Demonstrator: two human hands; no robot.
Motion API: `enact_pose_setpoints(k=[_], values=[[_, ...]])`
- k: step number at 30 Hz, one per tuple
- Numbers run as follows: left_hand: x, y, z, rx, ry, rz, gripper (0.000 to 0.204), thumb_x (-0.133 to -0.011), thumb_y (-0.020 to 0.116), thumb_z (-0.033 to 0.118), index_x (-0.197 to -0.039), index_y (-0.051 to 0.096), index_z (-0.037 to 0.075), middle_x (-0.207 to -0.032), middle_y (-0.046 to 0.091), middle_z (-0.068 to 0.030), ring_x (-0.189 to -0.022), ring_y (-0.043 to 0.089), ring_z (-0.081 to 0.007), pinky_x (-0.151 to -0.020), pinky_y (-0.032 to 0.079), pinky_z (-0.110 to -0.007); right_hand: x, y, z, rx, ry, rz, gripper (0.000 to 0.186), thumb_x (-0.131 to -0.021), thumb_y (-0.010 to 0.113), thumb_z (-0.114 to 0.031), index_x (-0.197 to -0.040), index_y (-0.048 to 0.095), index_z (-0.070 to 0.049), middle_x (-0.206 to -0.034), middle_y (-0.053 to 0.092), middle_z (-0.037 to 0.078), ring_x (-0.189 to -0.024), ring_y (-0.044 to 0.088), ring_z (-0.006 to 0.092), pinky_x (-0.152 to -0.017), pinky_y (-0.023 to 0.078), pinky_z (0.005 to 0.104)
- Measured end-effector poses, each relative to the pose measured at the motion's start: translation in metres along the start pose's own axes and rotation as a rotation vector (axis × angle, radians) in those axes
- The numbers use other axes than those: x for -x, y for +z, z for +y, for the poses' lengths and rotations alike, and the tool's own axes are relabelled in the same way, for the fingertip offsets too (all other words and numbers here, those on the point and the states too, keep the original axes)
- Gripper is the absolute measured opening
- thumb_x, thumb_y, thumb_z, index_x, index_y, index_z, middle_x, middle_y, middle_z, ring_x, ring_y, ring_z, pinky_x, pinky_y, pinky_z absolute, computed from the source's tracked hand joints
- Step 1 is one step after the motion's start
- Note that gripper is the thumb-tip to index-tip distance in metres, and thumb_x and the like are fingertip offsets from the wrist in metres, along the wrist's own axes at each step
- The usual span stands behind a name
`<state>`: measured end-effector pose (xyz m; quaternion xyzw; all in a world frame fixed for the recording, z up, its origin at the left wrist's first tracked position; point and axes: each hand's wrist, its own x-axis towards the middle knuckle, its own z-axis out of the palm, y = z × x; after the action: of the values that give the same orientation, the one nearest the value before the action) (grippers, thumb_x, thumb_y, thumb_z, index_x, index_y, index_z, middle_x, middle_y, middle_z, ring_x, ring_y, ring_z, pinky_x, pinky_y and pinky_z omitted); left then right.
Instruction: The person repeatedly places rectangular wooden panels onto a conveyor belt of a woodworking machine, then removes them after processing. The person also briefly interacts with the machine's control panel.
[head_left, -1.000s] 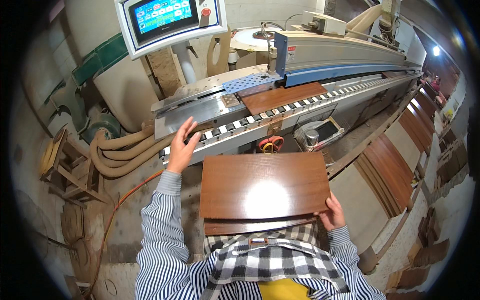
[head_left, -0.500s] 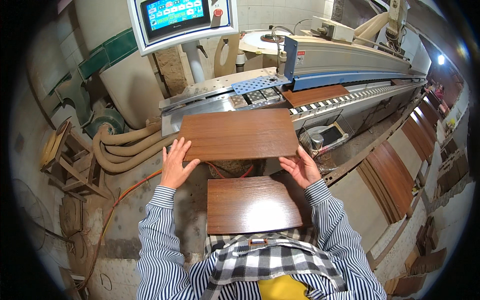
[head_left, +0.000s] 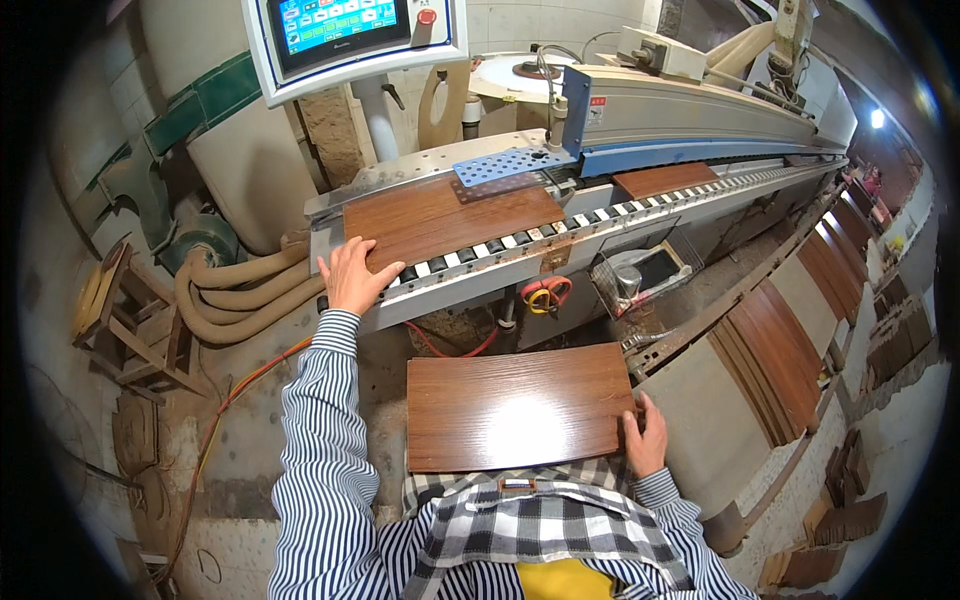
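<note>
My left hand (head_left: 360, 270) rests with fingers spread on the near left end of a brown wood-grain board (head_left: 445, 225), which lies on the machine's infeed bed beside a roller track (head_left: 515, 241), partly under a blue perforated plate (head_left: 500, 165). Across my lap, in front of me, lies another glossy brown board (head_left: 470, 390). My right hand (head_left: 645, 430) is at its right edge, fingers apart and slightly bent, the thumb beside the edge.
A touchscreen panel (head_left: 340, 28) stands above the machine; hoses (head_left: 230, 300) and a wooden stool (head_left: 125, 320) are at left. Red-orange handled tools (head_left: 545, 295) hang by a wire basket (head_left: 645, 270). Brown boards (head_left: 775, 370) lean along the right; a small figure shows far back.
The board lifted from my lap has moved forward onto the machine bed under my left hand. My right hand has left it and come back to the board on my lap.
</note>
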<state>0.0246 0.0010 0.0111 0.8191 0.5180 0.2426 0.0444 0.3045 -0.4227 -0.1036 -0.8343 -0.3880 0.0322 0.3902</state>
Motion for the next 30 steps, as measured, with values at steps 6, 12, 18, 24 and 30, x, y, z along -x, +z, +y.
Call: enact_pose_setpoints(k=[6, 12, 18, 24, 30], values=[[0.000, 0.012, -0.007, 0.005, 0.048, 0.106, 0.071, -0.074, 0.067, 0.057, -0.125, 0.056, 0.009, -0.138, 0.045, -0.0156, -0.131, 0.034, -0.0316, -0.111, 0.013, -0.053, 0.000, 0.016, -0.006, 0.056, 0.126, 0.049, 0.035, -0.088, 0.059, -0.030, -0.108, 0.058, -0.002, -0.104, 0.061, 0.020, -0.096, 0.058, 0.0362, -0.084, 0.045, 0.0424], [0.003, 0.009, -0.006, 0.027, -0.057, 0.015, 0.085, -0.076, 0.063, 0.063, -0.139, 0.042, 0.010, -0.147, 0.031, -0.0227, -0.140, 0.019, -0.0358, -0.113, 0.003, -0.055, -0.010, 0.019, 0.001, 0.076, 0.178, 0.098, 0.032, -0.086, 0.064, -0.031, -0.092, 0.057, 0.000, -0.087, 0.063, 0.020, -0.080, 0.060, 0.0375, -0.074, 0.046, 0.0437], [0.005, 0.007, -0.004, 0.030, -0.106, -0.021, 0.086, -0.075, 0.062, 0.064, -0.139, 0.042, 0.010, -0.148, 0.031, -0.0225, -0.140, 0.020, -0.0360, -0.113, 0.001, -0.056, -0.018, 0.011, 0.003, -0.179, 0.176, 0.145, 0.028, -0.084, 0.068, -0.027, -0.089, 0.058, -0.002, -0.080, 0.062, 0.010, -0.071, 0.060, 0.0244, -0.066, 0.047, 0.0342], [0.004, 0.006, -0.003, 0.034, -0.110, -0.022, 0.086, -0.076, 0.061, 0.065, -0.139, 0.043, 0.010, -0.147, 0.033, -0.0218, -0.140, 0.022, -0.0357, -0.113, 0.000, -0.058, -0.028, -0.005, 0.007, -1.097, 0.645, -0.355, 0.027, -0.093, 0.058, -0.027, -0.108, 0.055, -0.005, -0.096, 0.062, 0.004, -0.078, 0.064, 0.0155, -0.063, 0.059, 0.0341], [0.004, 0.008, -0.004, 0.033, -0.103, -0.027, 0.087, -0.075, 0.061, 0.066, -0.138, 0.043, 0.009, -0.147, 0.032, -0.0218, -0.140, 0.022, -0.0355, -0.112, 0.000, -0.059, -0.026, -0.004, 0.008, -1.040, 0.585, -0.392, 0.027, -0.094, 0.056, -0.025, -0.110, 0.057, -0.003, -0.092, 0.064, 0.003, -0.077, 0.064, 0.0121, -0.066, 0.056, 0.0277]])
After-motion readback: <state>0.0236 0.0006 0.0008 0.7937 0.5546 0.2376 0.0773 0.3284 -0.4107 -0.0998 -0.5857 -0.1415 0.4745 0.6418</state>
